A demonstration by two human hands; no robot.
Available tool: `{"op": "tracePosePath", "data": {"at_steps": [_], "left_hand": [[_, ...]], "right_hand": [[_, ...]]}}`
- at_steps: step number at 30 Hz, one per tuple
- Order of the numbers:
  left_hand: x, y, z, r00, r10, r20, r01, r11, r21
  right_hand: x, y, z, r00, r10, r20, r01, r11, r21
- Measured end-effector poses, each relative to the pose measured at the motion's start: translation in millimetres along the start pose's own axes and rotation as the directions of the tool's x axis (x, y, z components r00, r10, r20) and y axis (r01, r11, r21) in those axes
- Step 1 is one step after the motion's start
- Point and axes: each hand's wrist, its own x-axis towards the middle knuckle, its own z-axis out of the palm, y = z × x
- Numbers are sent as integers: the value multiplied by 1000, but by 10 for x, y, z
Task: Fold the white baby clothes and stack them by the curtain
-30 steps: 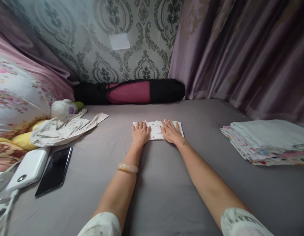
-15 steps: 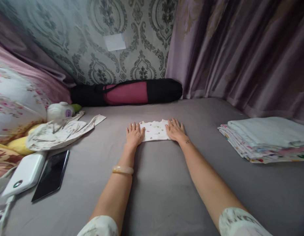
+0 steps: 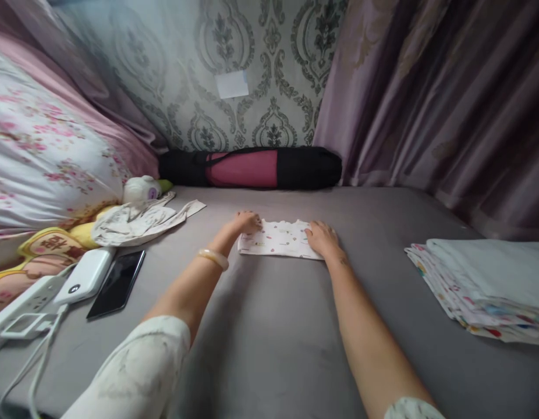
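A folded white cloth (image 3: 280,240) with small coloured prints and a wavy far edge lies flat on the grey bed sheet. My left hand (image 3: 248,222) is at its far left corner, fingers curled down and closed on the fabric; the fingertips are partly hidden. On the cloth's right end rests my right hand (image 3: 322,237), palm down, with the fingers stretched out over the edge.
Left of the cloth lie a crumpled patterned garment (image 3: 134,224), a black phone (image 3: 116,285), a white power bank (image 3: 86,273) and a power strip (image 3: 29,299) with cables. A folded fabric stack (image 3: 492,279) sits at right. Along the wall lies a long black-and-red bag (image 3: 243,169).
My left hand has gone from lying flat on the cloth's left end to curling its fingers at the far left corner. My right hand stays on the right end. The view has shifted left.
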Motion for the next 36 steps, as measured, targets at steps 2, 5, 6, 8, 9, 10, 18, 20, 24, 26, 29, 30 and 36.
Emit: {"op": "tracePosePath", "data": {"at_steps": [2, 5, 6, 8, 9, 10, 18, 20, 24, 26, 29, 30, 36], "left_hand": [[123, -53, -132, 992, 65, 109, -57, 995, -77], [293, -117, -231, 974, 121, 192, -94, 985, -143], [342, -133, -243, 971, 128, 204, -100, 985, -139], [421, -157, -253, 966, 125, 226, -99, 988, -122], [448, -164, -254, 964, 118, 238, -93, 989, -114], [465, -169, -255, 962, 110, 251, -86, 991, -107], [324, -154, -218, 970, 176, 169, -150, 977, -154], [259, -161, -205, 973, 187, 135, -158, 966, -204], [130, -225, -232, 973, 218, 72, -184, 927, -327], [53, -272, -288, 971, 237, 25, -209, 897, -389], [-86, -332, -424, 954, 299, -11, -271, 848, -456], [-132, -347, -479, 948, 318, -14, -287, 836, -467], [-286, -375, -789, 937, 332, -108, -342, 807, -482]], "right_hand": [[31, 17, -1, 1000, -15, -12, 15, 1000, -14], [78, 54, 27, 999, -29, -30, 29, 999, -25], [93, 67, 41, 999, -25, -31, 24, 999, -26], [119, 90, 65, 999, -12, -32, 11, 1000, -23], [129, 99, 73, 999, -8, -36, 8, 1000, -16], [135, 105, 77, 999, -6, -43, 6, 1000, -6], [132, 131, 15, 997, 6, -81, -2, 999, 53], [136, 140, 0, 997, -3, -79, 8, 998, 60], [146, 166, -76, 998, -26, -52, 31, 995, 100], [150, 191, -153, 998, -37, -54, 47, 981, 187], [151, 252, -294, 995, -68, -76, 91, 930, 357], [149, 276, -340, 993, -83, -89, 112, 908, 403], [91, 325, -586, 962, -117, -246, 231, 829, 509]]}}
